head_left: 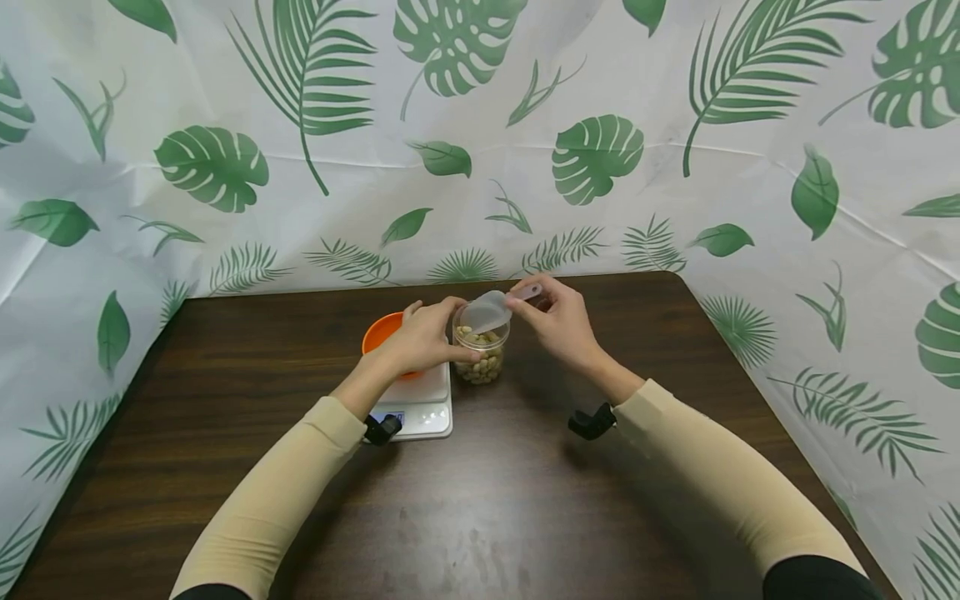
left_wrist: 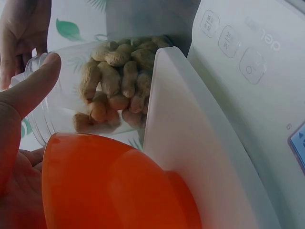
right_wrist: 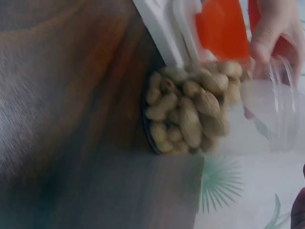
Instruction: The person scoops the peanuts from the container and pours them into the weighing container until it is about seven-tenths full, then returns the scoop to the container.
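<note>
A clear plastic jar [left_wrist: 64, 98] of unshelled peanuts [right_wrist: 188, 121] stands on the table beside the scale. My left hand [head_left: 429, 337] holds it near the top, thumb across the front by the rim and fingers behind. Between the thumb and fingers of my right hand [head_left: 561, 323] is the handle of a translucent scoop [head_left: 486, 312], tilted with its bowl end at the jar's mouth. An orange bowl [head_left: 380, 332] sits on a white kitchen scale [head_left: 426, 423], partly covered by my left hand and forearm in the head view.
The dark wooden table [head_left: 510, 517] ends at a back edge just behind the jar. A white sheet with green leaves [head_left: 510, 167] hangs behind and to the sides. The scale's small display [head_left: 393, 417] faces the near side, partly behind the left wrist's camera.
</note>
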{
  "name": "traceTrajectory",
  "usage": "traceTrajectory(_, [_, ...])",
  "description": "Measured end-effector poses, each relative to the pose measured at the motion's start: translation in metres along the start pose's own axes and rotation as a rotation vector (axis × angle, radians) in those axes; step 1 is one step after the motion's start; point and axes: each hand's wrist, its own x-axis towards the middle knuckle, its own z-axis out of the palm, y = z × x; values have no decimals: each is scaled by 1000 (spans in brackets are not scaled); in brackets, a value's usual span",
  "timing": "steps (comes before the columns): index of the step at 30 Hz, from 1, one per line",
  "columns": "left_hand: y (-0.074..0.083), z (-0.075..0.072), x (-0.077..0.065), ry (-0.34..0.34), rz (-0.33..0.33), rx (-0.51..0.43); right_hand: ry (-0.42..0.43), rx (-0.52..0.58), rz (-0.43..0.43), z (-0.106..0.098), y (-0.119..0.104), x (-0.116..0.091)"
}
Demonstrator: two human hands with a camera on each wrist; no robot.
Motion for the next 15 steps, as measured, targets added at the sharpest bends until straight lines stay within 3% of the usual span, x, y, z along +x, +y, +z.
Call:
traceTrajectory(5, [1, 0, 0, -2, 3, -6, 15, -24, -29, 4, -3, -4])
traceTrajectory(11, [1, 0, 0, -14, -1, 9, -79, -145, -106, 5, -6, -5])
traceTrajectory(15, [1, 0, 0, -16, -8, 12, -109, -151, -95, 7, -5, -4])
